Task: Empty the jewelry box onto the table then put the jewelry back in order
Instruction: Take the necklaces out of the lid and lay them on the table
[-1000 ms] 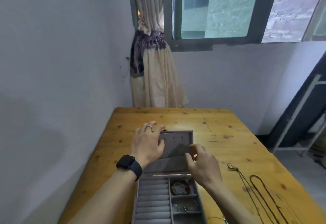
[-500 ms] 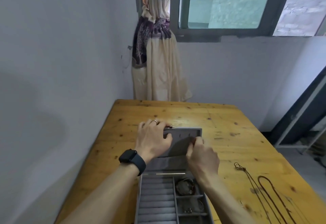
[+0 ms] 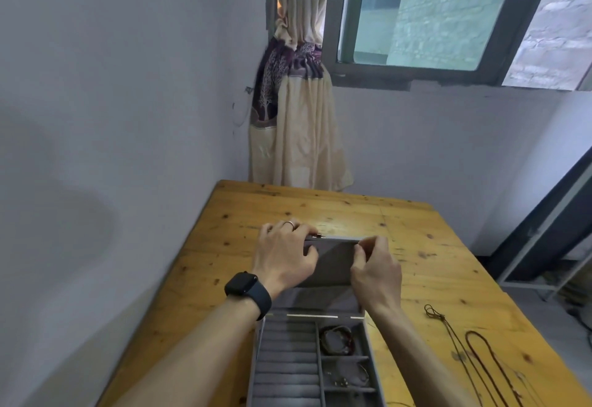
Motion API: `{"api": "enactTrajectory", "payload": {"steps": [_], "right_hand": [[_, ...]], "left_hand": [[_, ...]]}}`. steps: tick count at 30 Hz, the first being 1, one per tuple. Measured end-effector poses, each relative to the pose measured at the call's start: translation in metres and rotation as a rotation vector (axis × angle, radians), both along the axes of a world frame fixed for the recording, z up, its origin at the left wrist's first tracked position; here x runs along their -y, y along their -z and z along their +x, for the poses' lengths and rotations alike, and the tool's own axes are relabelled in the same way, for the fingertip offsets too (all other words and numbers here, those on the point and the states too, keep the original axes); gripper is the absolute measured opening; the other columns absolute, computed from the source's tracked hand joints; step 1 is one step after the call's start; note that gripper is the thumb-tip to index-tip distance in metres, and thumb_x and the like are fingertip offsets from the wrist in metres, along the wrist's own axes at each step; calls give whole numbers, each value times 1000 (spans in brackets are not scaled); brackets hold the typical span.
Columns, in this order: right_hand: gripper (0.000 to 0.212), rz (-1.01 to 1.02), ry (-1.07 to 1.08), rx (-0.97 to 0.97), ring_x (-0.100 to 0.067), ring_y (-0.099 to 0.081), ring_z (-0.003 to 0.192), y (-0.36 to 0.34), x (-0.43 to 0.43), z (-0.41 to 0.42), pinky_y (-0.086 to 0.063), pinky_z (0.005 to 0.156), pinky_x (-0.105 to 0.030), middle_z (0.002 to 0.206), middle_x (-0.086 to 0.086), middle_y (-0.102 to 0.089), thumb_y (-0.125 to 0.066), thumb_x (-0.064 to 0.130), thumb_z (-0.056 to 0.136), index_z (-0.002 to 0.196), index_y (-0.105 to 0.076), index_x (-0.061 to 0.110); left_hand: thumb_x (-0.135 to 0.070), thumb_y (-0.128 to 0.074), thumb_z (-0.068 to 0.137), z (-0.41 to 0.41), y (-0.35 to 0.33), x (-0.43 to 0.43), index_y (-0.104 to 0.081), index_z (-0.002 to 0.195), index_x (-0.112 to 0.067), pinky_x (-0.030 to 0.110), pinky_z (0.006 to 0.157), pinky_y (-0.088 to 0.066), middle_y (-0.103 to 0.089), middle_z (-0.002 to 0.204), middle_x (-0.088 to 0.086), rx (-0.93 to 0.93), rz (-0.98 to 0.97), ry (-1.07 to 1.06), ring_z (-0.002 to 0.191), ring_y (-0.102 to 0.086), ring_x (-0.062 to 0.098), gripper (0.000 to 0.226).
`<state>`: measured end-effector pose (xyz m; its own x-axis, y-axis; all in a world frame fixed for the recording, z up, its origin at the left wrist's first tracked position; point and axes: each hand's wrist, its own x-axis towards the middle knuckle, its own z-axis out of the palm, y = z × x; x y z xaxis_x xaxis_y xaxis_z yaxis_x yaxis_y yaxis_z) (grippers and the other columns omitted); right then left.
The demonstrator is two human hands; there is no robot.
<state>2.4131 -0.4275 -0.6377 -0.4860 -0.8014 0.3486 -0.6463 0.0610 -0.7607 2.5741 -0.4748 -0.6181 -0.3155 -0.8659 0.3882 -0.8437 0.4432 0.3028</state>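
A: What was the biggest thing in the room?

B: A pale wall (image 3: 112, 118), with a window (image 3: 426, 19) to its right and a tied-back curtain (image 3: 294, 112) hanging behind the far left corner of a wooden table (image 3: 426, 265).

A: And the jewelry box?

B: The jewelry box (image 3: 285, 371) sat at the near edge of the table, left of the middle. It was grey and open. Its lid (image 3: 333, 265) stood up on the side facing the far edge.

A: What were the hands doing?

B: Both were on the lid. The left hand (image 3: 285, 256) gripped its upper left corner, with the fingers curled over the top edge. The right hand (image 3: 376, 269) pinched the upper right corner between thumb and bent fingers.

A: Was anything out on the table?

B: Dark cord necklaces (image 3: 480, 361) lay stretched out beside the right edge, apart from the box.

A: And inside?

B: Padded ridges filled the left half. On the right, a dark bracelet (image 3: 336, 339) lay coiled in the compartment nearest the lid. A few small metal pieces (image 3: 341, 382) sat in the compartment below it, too small to tell what they were.

A: Was the person wearing anything?

B: A black watch (image 3: 246, 288) on the left wrist, and a thin ring (image 3: 290, 223) on a left finger.
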Motion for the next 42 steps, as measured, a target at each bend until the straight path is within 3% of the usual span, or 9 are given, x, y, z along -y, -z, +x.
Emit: {"api": "enactTrajectory", "payload": {"steps": [4,8,15,25,28,31,35,38,42], "right_hand": [[6,-66,63,148,-17,-58,76,0,-3,11,-38,65,-28,83,4,-60,-59,16,97,99,-53,14],[14,-79,2,393,-6,-62,85,-10,-10,21,-42,63,-13,89,7,-63,-65,19,95,103,-53,17],[9,-59,-331,540,-19,-72,78,-36,-27,9,-51,67,-21,89,-8,-67,-63,4,94,96,-56,9],[5,-132,-468,361,-6,-66,70,-100,-47,-11,-54,65,-20,94,-11,-68,-61,3,96,94,-57,6],[6,-155,-473,333,-17,-68,73,-110,-52,-14,-55,67,-21,94,-9,-68,-65,8,94,94,-59,8],[6,-184,-465,331,-19,-68,76,-117,-55,-16,-57,69,-23,93,-6,-71,-65,8,94,93,-60,11],[5,-183,-484,272,-18,-68,73,-130,-57,-22,-58,68,-27,89,-1,-69,-66,10,94,94,-61,13],[5,-176,-482,246,-19,-69,73,-138,-64,-29,-59,69,-30,88,0,-69,-67,13,94,95,-62,13],[8,-184,-443,212,-12,-68,69,-143,-81,-41,-57,67,-26,87,2,-69,-68,17,93,97,-62,14]], "left_hand": [[-40,-53,90,1,0,-3,-62,125,-34,33,102,-33,-62,122,-11,-9,-12,11,113,-55,11,36],[-39,-55,88,3,1,-4,-63,121,-35,35,100,-34,-62,119,-11,-21,-38,2,111,-56,11,35],[-39,-54,90,6,0,-1,-58,131,-32,35,105,-32,-60,127,-8,48,-30,44,119,-52,13,41],[-40,-51,94,1,-30,13,-57,130,-35,36,96,-46,-64,125,-6,156,231,73,116,-57,17,37],[-39,-54,93,-1,-41,10,-59,128,-36,36,97,-47,-62,128,-5,140,281,69,116,-57,18,36],[-28,-59,89,-8,-60,0,-64,123,-37,34,99,-48,-62,127,-11,-54,335,179,118,-56,12,36],[-6,-62,88,-18,-104,-26,-70,113,-25,34,95,-54,-74,107,-8,-457,594,477,103,-66,5,33],[-22,-68,92,-25,-126,-44,-73,105,-25,39,94,-53,-77,96,-4,-456,619,533,95,-71,12,14],[-40,-67,91,-31,-140,-63,-75,97,-21,40,88,-58,-76,84,-2,-444,533,493,83,-72,13,21]]}}
